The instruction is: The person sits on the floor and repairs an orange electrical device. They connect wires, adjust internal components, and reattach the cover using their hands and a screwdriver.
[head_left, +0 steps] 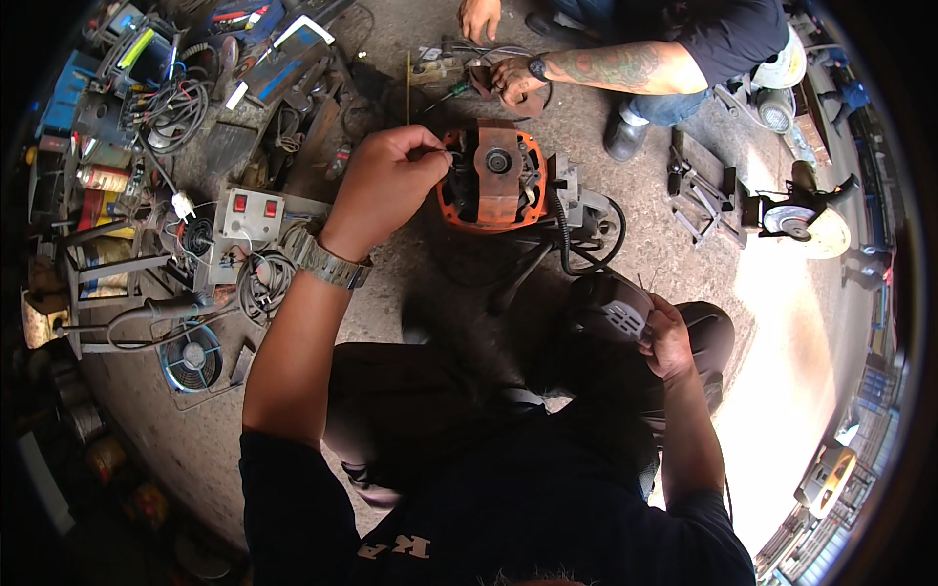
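An open motor housing (495, 176) with an orange rim and a rusty brown metal bracket across its top stands in front of me. At its left edge is my left hand (386, 186), closed in a pinch. Whatever lies between those fingertips is too small to make out. Lower right, near my knee, my right hand (667, 339) grips a grey plastic cover (625, 314) with vent slots. A black ribbed cable (561, 234) runs down beside the housing, next to a grey metal part (583, 203).
Across from me a co-worker's hand (516, 80) works on small parts on the floor. Cables, tools and a switch box (250, 212) with two red switches crowd the left, above a blue round fan (191, 355). Rightward are a metal frame (702, 186) and an angle grinder (789, 221).
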A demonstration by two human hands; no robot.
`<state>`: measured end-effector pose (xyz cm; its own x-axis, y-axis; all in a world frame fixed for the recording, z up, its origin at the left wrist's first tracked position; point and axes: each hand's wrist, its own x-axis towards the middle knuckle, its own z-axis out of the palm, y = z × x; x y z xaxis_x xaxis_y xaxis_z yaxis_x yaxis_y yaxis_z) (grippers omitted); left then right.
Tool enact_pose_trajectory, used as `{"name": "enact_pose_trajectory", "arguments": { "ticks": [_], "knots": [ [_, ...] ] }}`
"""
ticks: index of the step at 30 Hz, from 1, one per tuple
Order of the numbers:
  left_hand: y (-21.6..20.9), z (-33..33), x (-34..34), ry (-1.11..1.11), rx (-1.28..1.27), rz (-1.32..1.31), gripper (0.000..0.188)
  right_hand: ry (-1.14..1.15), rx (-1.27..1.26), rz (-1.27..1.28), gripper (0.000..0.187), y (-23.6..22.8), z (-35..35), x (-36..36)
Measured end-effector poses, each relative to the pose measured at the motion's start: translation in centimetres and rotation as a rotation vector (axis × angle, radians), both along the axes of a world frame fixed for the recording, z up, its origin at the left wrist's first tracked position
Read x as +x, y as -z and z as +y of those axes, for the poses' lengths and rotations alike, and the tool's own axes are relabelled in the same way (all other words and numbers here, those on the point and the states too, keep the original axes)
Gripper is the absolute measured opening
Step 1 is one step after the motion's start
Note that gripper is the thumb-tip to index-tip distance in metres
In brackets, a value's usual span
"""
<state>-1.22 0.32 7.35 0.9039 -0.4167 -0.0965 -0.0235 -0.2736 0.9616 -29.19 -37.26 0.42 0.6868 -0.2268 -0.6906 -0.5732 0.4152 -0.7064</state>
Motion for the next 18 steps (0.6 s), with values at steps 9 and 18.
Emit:
{"name": "enact_pose_trajectory", "arguments": {
  "ticks": [9, 18],
  "knots": [
    [-0.8, 0.0, -0.1, -0.038, 0.003, 0.046, 0.013, 0.016, -0.024, 0.01, 0.017, -1.4, 1.0, 0.6],
    [-7.7, -4.2, 0.7, 0.297, 0.334, -0.475, 0.018, 0.0, 0.036, -0.011, 0.02, -0.4, 0.2, 0.3]
  ]
}}
